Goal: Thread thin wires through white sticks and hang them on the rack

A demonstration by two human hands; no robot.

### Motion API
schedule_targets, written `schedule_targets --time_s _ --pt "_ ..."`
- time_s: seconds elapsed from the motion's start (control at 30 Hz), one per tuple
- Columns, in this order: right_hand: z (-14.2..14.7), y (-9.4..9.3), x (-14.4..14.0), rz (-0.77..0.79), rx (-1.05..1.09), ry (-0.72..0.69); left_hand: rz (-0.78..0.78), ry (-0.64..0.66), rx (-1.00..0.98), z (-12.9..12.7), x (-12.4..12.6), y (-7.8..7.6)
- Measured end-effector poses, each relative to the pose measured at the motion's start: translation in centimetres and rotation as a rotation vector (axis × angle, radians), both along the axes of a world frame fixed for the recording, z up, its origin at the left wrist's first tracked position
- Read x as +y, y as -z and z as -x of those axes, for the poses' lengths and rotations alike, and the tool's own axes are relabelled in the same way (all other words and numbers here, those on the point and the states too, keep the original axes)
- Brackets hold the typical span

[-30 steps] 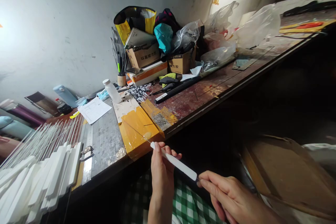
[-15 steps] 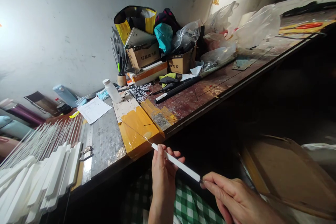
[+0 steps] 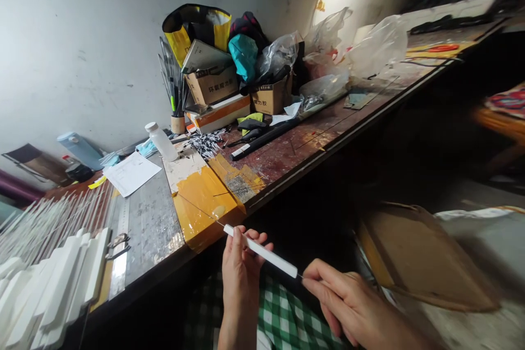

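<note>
Here the left hand point(image 3: 240, 270) clamps its fingers on a white stick point(image 3: 260, 250), steadying it while the right hand point(image 3: 348, 306), at four o'clock, pinches what looks like a thin wire at its end.

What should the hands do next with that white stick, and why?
Probably the right hand should keep easing the thin rod through the white stick. The left hand grips the stick, the right pinches right at its lower end, and a fine rod already pokes out the far end over the yellow tape.
</note>
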State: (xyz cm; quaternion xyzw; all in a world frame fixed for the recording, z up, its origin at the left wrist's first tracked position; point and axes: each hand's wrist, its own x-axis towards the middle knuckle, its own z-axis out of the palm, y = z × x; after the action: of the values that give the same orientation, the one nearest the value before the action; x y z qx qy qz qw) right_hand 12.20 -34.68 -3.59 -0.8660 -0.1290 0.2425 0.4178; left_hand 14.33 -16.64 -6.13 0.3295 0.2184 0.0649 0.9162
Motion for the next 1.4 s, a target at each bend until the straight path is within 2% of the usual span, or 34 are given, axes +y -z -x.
schedule_targets --time_s 0.17,0.47,0.67,0.77,0.9,1.07,1.17,1.27,1.4 --pt "0.2 -0.5 0.2 -0.007 0.042 -0.005 0.032 -0.014 -0.012 0.1 0.1 0.2" --pt "0.4 0.8 -0.8 -0.014 0.093 -0.047 0.069 -0.006 -0.021 0.0 -0.5 -0.1" --pt "0.2 0.3 -0.6 0.05 0.074 0.004 0.058 0.002 0.007 -0.2 -0.6 -0.3" --pt "0.0 0.1 -0.2 0.056 0.074 -0.018 0.056 -0.005 0.008 -0.1 -0.5 -0.6" --pt "0.3 -0.1 0.2 0.007 0.093 -0.042 0.054 -0.012 -0.014 -0.1 -0.2 -0.9" --pt "0.8 -0.3 0.2 -0.087 0.108 0.077 0.065 -0.017 -0.047 -0.4 -0.2 -0.5" --pt "0.7 -0.1 -0.3 -0.096 0.151 0.016 0.093 -0.001 -0.044 -0.5 -0.5 -0.3" --pt "0.5 0.1 -1.0 -0.07 0.166 -0.026 0.111 0.041 -0.054 -0.3 -0.8 -0.4" --pt "0.5 0.0 -1.1 0.034 0.112 0.005 0.111 0.033 0.009 -0.4 -1.1 -0.7"
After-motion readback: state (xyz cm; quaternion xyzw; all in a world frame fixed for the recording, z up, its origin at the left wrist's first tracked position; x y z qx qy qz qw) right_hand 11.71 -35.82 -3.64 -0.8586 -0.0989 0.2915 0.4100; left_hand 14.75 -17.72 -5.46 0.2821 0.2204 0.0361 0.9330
